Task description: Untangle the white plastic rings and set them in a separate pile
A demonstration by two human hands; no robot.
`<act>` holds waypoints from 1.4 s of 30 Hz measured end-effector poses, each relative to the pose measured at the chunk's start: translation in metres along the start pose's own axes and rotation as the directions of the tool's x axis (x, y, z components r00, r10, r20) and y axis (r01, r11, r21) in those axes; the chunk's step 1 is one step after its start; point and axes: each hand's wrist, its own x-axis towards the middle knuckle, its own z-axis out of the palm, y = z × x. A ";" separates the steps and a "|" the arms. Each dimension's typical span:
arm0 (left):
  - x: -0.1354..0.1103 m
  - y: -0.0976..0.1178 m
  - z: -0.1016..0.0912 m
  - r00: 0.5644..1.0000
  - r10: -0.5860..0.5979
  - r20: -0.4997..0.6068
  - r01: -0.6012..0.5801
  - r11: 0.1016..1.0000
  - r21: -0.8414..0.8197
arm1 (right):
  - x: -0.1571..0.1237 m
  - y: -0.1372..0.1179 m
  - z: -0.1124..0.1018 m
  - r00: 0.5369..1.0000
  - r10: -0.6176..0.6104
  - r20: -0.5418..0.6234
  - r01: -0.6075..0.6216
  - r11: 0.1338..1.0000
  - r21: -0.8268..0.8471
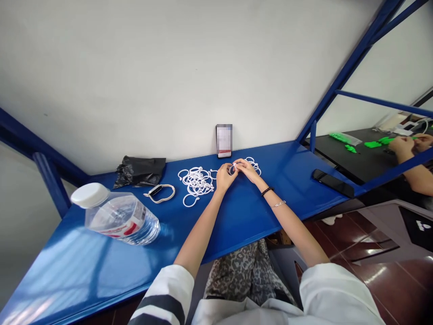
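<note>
Between my two hands is a white plastic ring (232, 170) with a small knob-like clasp. My left hand (223, 178) grips the ring's left side, fingers curled round it. The fingers of my right hand (247, 170) pinch the ring at its upper right, by the clasp. A heap of similar white rings (199, 181) lies on the blue table to the left of my left hand. Just beyond my right hand lies a smaller group of white rings (254, 163), partly hidden by that hand.
On the blue table (243, 219) stand a large water bottle (123, 216) and a propped phone (224, 141). A smartwatch (158, 192), a black plastic bag (142, 170) and a dark phone (333, 182) lie around. At right, another person's hands (411, 143) handle green pieces.
</note>
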 end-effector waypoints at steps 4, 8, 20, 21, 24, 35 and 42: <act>0.000 0.003 -0.001 1.000 0.009 -0.009 -0.009 1.000 0.019 | -0.001 -0.001 0.001 1.000 0.016 0.007 -0.016 0.999 0.043; 0.000 0.004 -0.002 0.999 0.032 -0.008 -0.032 0.998 0.049 | 0.000 -0.003 0.001 0.999 0.030 0.027 -0.031 0.997 0.072; -0.003 0.007 -0.007 0.996 0.092 0.023 -0.094 0.987 0.130 | -0.003 -0.001 0.002 0.999 0.036 0.018 -0.037 0.997 0.070; -0.003 0.008 -0.008 0.995 0.092 0.026 -0.095 0.986 0.138 | -0.004 -0.001 0.002 0.999 0.036 0.014 -0.037 0.997 0.064; -0.004 0.009 -0.008 0.995 0.091 0.030 -0.094 0.982 0.161 | -0.005 0.000 0.002 0.999 0.037 0.001 -0.037 0.998 0.055; -0.006 0.011 -0.011 0.988 0.117 0.097 -0.135 0.971 0.198 | -0.011 -0.005 0.004 0.998 0.049 -0.046 -0.047 0.997 0.056; -0.010 0.010 -0.012 0.985 0.140 0.099 -0.156 0.970 0.187 | -0.013 -0.007 0.004 0.999 0.032 -0.028 -0.030 0.999 0.043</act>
